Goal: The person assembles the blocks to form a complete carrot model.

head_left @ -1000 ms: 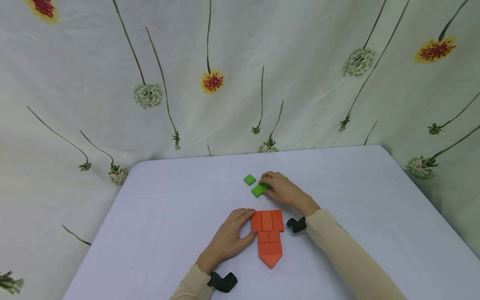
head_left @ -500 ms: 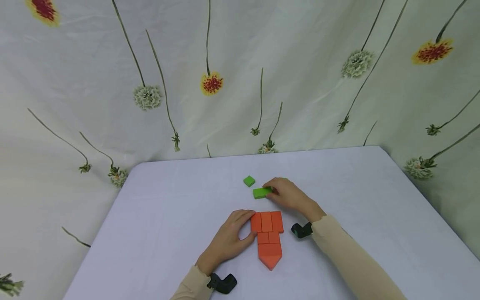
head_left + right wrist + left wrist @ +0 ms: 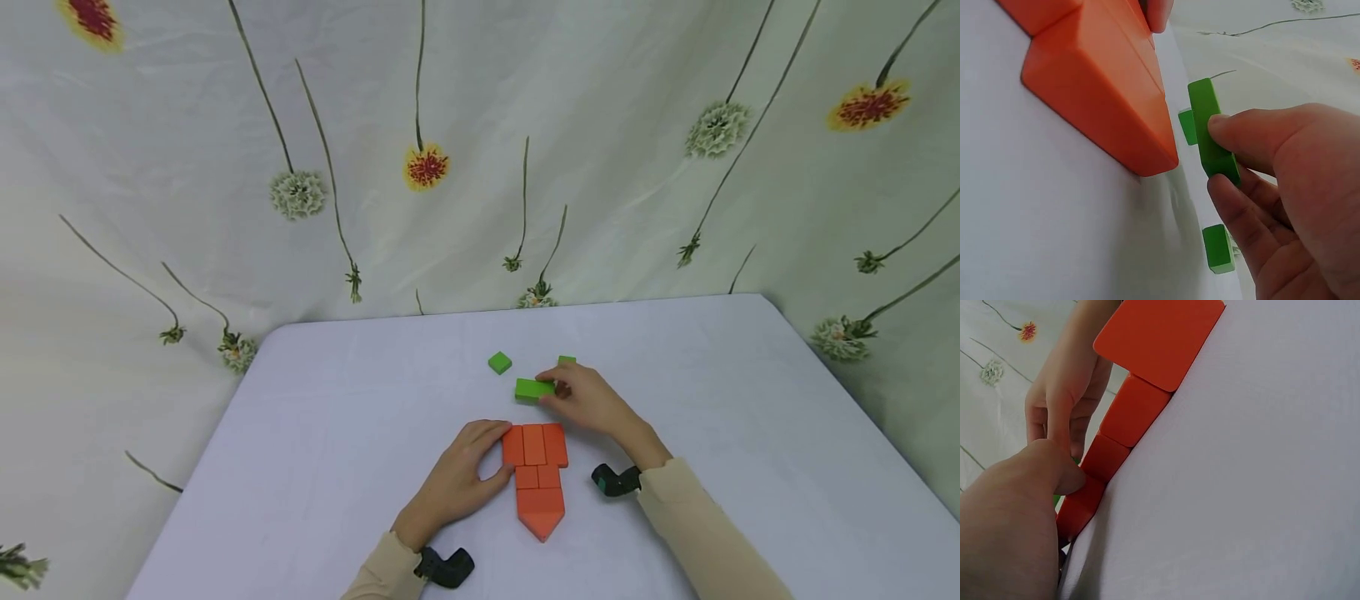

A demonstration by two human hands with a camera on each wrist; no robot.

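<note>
My right hand pinches a rectangular green block between thumb and fingers. In the right wrist view the thumb presses one face of that green block, which appears lifted off the table. My left hand rests beside several flat orange blocks set edge to edge in a shape with a pointed near end. Its index fingertip touches the top left corner of the group and its thumb the left side. In the left wrist view the thumb lies against an orange block.
Two smaller green blocks lie farther back: a green block left of the right hand and another green block just behind it. A white cloth covers the table. Behind it hangs a flower-printed curtain.
The right hand has drawn back toward me and slightly right with the green block, which has turned more sideways. A small green block shows behind the hand. The left hand has stayed still.
</note>
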